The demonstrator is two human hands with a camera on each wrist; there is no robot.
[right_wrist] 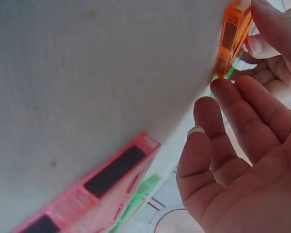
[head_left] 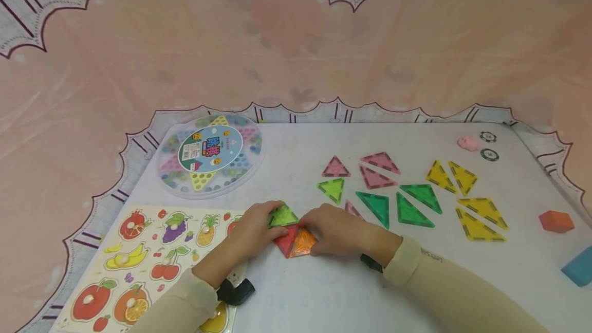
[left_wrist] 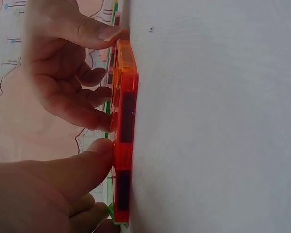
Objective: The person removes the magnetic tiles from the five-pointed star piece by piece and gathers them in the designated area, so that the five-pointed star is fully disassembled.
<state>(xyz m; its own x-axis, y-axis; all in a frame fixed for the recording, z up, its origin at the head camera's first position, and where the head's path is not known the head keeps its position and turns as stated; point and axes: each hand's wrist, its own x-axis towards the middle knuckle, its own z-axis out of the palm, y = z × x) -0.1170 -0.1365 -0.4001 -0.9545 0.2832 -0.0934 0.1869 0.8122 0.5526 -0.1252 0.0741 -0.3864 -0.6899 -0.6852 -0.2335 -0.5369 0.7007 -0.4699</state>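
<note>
Three triangular magnetic tiles lie edge to edge between the hands: light green (head_left: 284, 215), red (head_left: 284, 241) and orange (head_left: 303, 243). My left hand (head_left: 256, 229) holds the joined piece from the left, thumb on the red tile and fingers at the green one. With thumb and fingertips, my right hand (head_left: 336, 230) pinches the orange tile at its right side. The left wrist view has the red tile (left_wrist: 128, 116) edge-on, with the orange tile (left_wrist: 127, 56) just beyond. In the right wrist view, the other fingers of the right hand (right_wrist: 252, 145) bend loosely.
Pink (head_left: 378, 177), green (head_left: 411, 210) and yellow (head_left: 481, 224) triangle tiles lie to the right. A fruit puzzle board (head_left: 152, 256) is under the left forearm, with a round game board (head_left: 250, 168) behind it. Orange (head_left: 556, 221) and blue (head_left: 579, 267) blocks stand far right.
</note>
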